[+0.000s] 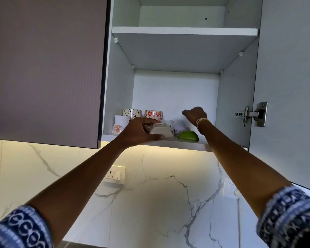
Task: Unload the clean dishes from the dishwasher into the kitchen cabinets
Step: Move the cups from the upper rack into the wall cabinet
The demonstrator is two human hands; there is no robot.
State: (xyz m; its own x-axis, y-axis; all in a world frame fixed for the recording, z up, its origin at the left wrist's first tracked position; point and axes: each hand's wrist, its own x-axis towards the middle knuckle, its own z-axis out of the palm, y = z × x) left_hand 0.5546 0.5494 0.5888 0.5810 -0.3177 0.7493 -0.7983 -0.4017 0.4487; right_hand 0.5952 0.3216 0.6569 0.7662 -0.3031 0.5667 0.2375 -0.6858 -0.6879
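At the bottom corners of the frame, two blue patterned sleeves frame the forearms reaching up past the marble backsplash and its wall socket. In the centre, the left hand grips a small white dish, thumb beneath and fingers curled over its top edge, holding it tilted at the front lip of the bottom shelf; the angle looks meant to slide it in over the edge. The dish sits just in front of a white floral cup, partly hiding it. To the right, a green bowl rests upside down near the shelf's front. The right hand, with a gold bangle at the wrist, reaches deeper in above a pale cup; its fingers are loosely curled and blurred, and I cannot tell whether they hold anything. It may be making room. Further back at centre left stand a floral mug, a diamond-patterned mug and an orange-flowered mug. Above, the middle shelf shows nothing from this angle.
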